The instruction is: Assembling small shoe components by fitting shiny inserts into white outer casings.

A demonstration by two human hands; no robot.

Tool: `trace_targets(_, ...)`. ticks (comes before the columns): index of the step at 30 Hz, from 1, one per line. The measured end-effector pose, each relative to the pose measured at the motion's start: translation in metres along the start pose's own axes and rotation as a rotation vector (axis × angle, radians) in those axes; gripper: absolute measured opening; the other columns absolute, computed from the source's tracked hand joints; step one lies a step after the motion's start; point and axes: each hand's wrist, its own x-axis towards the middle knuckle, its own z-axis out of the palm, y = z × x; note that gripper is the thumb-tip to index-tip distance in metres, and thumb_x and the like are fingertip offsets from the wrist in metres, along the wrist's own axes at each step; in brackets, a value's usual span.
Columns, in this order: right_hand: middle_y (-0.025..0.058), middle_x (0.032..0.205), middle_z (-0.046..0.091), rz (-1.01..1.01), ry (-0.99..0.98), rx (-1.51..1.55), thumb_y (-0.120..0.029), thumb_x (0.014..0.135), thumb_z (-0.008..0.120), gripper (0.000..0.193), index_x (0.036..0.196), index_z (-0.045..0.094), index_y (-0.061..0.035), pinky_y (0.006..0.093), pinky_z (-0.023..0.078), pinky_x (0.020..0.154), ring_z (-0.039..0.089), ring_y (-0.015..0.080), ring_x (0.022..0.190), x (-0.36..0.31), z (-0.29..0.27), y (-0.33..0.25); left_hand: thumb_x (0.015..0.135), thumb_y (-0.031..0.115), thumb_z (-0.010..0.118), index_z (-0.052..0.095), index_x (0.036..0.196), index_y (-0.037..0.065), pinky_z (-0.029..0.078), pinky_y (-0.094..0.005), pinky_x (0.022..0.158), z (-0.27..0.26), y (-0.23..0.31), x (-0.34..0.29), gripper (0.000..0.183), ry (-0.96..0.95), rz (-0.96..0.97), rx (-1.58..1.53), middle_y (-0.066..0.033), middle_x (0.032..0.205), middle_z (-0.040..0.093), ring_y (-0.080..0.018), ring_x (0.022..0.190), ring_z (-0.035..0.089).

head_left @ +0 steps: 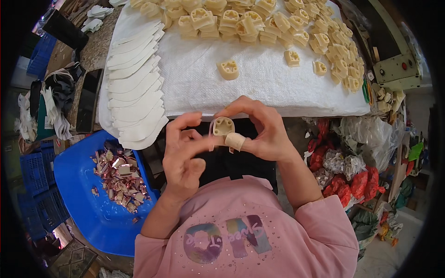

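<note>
A small cream moulded shoe heel [224, 126], hollow with several round holes in its top face, is gripped by my right hand [269, 132]. Its index finger arches over the far side and its thumb, wrapped in beige tape [235, 141], presses at the near right. Along the heel's left side runs a thin pale pink strip [211, 134]. My left hand [183, 155] has its fingers apart; the index finger, slightly blurred, reaches across to the strip and the heel's near edge. The left thumb stays clear of the heel. Beyond my hands, a single similar heel [228, 70] rests on white cloth.
Many cream heels [232, 21] crowd the far and right parts of the white-covered table [185, 88]. Overlapping white curved sheets [136, 92] line its left edge. A blue tub [79, 185] holds shiny scraps. A dark phone [89, 101] lies left; plastic bags [359, 183] pile up right.
</note>
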Motion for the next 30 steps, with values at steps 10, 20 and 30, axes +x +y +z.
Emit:
trace_targets(10,0.0067,0.1,0.06,-0.057,0.0,-0.134,-0.01,0.07,0.074,0.041,0.108,0.06,-0.0083,0.0345,0.046,0.078,0.055,0.0242,0.089,-0.005,0.022,0.005,0.093,0.02,0.032,0.03,0.132,-0.001,0.044,-0.0248,0.068,0.017,-0.01,-0.005,0.044,-0.073,-0.47,-0.493,-0.0111,0.1,0.05,-0.0113,0.082,0.051)
trace_targets(20,0.0122,0.102,0.054,0.559,-0.031,0.607,-0.022,0.09,0.054,0.02,0.092,0.056,-0.0015,0.022,0.051,0.037,0.061,0.0138,0.054,0.011,0.025,0.003,0.09,0.064,0.026,0.009,0.142,0.003,0.043,-0.022,0.051,0.029,0.0,-0.002,0.082,-0.065,-0.4,-0.432,-0.0109,0.102,0.05,-0.0112,0.068,0.053)
trace_targets(30,0.0089,0.098,0.057,0.098,0.037,0.22,-0.019,0.088,0.055,0.013,0.087,0.056,-0.006,0.0333,0.045,0.078,0.055,0.0218,0.089,-0.007,0.05,0.018,0.095,0.053,0.029,0.031,0.129,-0.002,0.043,-0.0204,0.068,0.034,0.001,-0.007,0.064,0.127,-0.369,-0.133,-0.0111,0.103,0.051,-0.0106,0.081,0.053)
